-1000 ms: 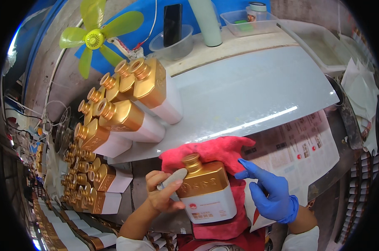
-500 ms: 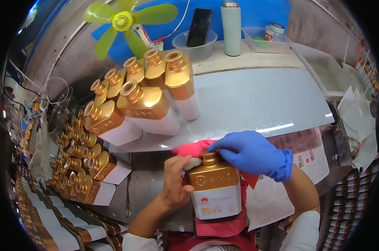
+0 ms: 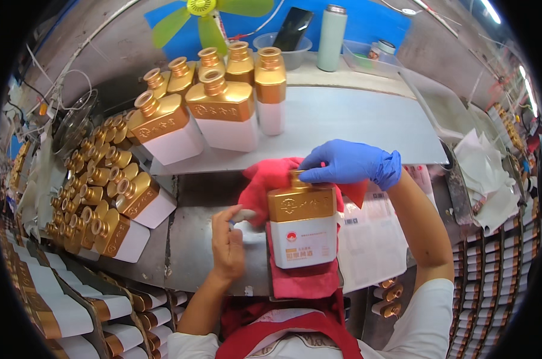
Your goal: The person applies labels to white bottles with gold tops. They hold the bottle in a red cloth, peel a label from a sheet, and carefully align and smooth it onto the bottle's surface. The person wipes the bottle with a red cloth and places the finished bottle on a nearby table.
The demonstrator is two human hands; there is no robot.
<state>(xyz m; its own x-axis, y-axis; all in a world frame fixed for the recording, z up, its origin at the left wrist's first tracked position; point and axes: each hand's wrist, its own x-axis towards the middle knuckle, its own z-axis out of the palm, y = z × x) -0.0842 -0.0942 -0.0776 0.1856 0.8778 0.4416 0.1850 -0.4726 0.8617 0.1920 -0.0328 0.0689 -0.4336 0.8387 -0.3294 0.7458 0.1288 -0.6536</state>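
A gold-and-white bottle stands over a pink-red cloth in front of me, its embossed gold shoulder above a printed white body. My right hand, in a blue glove, closes its fingers round the bottle's neck. To the left of the bottle and apart from it is my bare left hand. Its thumb and fingers pinch a small whitish wad, whose material I cannot make out. A red pointed piece shows beneath the gloved hand.
Several similar bottles stand on the grey board; more lie stacked at the left. Newspaper lies right of the cloth. Behind are a green fan, a phone in a bowl and a flask. Racks of bottles flank me.
My left hand has drawn away leftward from the bottle's side, still with the whitish wad. The gloved right hand has shifted onto the neck. The whole view has also shifted.
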